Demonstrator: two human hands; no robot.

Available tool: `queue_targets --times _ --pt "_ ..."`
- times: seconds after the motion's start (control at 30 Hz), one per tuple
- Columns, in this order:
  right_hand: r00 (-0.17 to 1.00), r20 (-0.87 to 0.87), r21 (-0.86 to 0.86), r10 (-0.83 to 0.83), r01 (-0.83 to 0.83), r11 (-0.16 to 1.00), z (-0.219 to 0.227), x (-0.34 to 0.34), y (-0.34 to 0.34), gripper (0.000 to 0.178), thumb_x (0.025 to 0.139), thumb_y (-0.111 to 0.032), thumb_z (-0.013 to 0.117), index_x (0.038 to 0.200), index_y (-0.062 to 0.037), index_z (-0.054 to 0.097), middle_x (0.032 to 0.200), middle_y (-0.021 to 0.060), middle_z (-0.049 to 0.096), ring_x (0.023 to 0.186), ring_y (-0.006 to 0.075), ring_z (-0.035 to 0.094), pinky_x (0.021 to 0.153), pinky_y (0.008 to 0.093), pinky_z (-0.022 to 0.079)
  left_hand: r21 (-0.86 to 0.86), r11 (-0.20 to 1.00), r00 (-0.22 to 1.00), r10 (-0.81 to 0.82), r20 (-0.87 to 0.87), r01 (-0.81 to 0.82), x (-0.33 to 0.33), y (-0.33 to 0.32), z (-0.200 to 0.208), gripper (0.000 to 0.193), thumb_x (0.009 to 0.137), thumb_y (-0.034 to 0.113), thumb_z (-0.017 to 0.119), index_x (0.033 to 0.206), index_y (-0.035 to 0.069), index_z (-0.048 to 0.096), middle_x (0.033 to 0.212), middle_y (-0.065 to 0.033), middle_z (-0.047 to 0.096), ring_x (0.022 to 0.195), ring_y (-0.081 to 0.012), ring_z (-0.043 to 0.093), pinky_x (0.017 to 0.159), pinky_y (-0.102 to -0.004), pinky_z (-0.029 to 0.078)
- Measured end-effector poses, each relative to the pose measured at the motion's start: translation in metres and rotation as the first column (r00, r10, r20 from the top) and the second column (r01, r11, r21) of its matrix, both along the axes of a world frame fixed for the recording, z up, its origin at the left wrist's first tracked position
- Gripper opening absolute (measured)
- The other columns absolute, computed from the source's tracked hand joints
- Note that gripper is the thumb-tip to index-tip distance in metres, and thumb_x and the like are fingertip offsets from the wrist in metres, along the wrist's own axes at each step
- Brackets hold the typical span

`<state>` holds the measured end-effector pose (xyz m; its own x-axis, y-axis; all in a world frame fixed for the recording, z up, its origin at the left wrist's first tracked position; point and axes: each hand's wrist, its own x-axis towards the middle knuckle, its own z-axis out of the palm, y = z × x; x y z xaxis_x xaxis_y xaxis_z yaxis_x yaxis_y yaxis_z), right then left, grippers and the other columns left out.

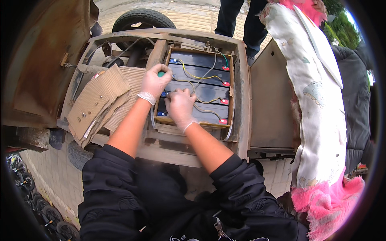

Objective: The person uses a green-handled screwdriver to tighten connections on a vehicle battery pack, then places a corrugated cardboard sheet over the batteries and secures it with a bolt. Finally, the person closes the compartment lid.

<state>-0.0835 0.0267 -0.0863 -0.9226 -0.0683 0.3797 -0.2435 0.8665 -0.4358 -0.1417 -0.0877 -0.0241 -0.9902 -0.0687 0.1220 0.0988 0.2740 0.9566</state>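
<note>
1. Black jacket sleeves (106, 176) lie nearest the camera in the head view, with both forearms reaching over a rusty metal frame (242, 120); keeping cuffs off the terminals seems wise.
2. Left grip (156, 83), in a translucent glove, is closed on a mostly hidden green object (161, 74), perhaps a tool handle, by the batteries' left ends. If so, straight, steady pressure should prevent slipping.
3. Right grip (181, 106), also gloved, has curled fingers at a blue terminal (164, 94); I cannot tell whether they pinch anything. A light touch there should suffice.
4. Dark batteries (197, 59) sit side by side inside the frame, blue terminals left, red terminals (226, 84) right. Bare metal bridging the two colours would risk a short.
5. Yellowish wires (213, 78) cross the battery tops; best kept slack and untrapped.
6. Small screws (83, 115), apparently, rest on stacked cardboard (112, 85) at left; knocking it could scatter them.
</note>
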Motion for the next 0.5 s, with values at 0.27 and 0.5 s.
queue_targets --times 0.27,0.5 --pt "0.997 0.074 -0.013 0.009 -0.008 1.000 0.001 -0.001 0.000 0.012 0.077 -0.025 0.074 0.079 -0.0136 0.077 0.092 0.0050 0.067 0.099 0.0292 0.057 0.086 0.0521 0.037 0.193 0.922 0.941 0.338 0.029 -0.337 0.016 0.031 -0.004 0.016 0.085 0.018 0.080 0.091 0.007 0.070 0.074 0.0016 0.063 0.063 -0.0061 0.055 0.057 -0.0227 0.045" --pt "0.998 0.056 -0.021 0.010 -0.008 1.000 0.000 -0.001 0.000 0.011 0.077 -0.024 0.074 0.078 -0.0134 0.076 0.091 0.0049 0.066 0.098 0.0294 0.057 0.087 0.0521 0.037 0.180 0.931 0.946 0.324 -0.003 -0.318 0.013 0.028 -0.010 0.009 0.082 0.012 0.075 0.083 0.004 0.071 0.072 -0.0003 0.066 0.066 -0.0079 0.058 0.063 -0.0263 0.051"
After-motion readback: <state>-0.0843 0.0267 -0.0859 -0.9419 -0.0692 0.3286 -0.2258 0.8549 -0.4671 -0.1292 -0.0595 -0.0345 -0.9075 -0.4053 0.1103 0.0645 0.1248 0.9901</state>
